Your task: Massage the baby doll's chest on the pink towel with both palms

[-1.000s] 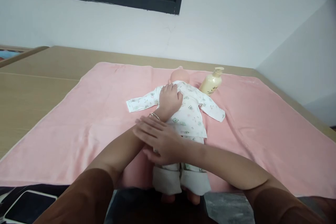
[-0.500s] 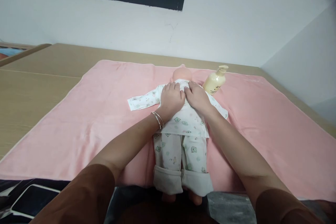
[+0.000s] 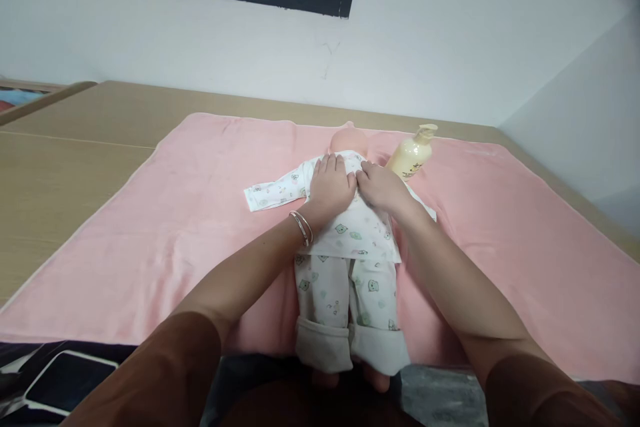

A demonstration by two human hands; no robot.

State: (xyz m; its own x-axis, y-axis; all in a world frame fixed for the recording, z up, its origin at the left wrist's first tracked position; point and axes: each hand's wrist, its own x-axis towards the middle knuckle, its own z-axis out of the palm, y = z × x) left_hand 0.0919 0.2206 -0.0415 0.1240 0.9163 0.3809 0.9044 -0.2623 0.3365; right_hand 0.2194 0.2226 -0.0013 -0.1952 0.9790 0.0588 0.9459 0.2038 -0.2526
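Note:
A doll in a white printed top point(image 3: 350, 233) and matching trousers point(image 3: 327, 290) with turned-up cuffs lies on a pink cloth point(image 3: 200, 213). Its head point(image 3: 349, 141) points toward the wall and its feet hang past the near edge. Flat on the left of the upper chest rests my left hand point(image 3: 333, 185), fingers stretched out, a bracelet at the wrist. My right hand point(image 3: 383, 187) lies on the right of the chest with its fingers bent onto the top, thumb side close to my left thumb; it grips nothing visible.
Just beyond my right hand, a pale yellow pump bottle point(image 3: 411, 155) leans on the cloth. The wooden surface point(image 3: 125, 110) runs to a white wall point(image 3: 250, 47). At the lower left is a device with a dark screen point(image 3: 70, 380).
My right hand has shifted slightly to the right, its fingers more bent. My left hand stays on the chest. The whole view has shifted a little.

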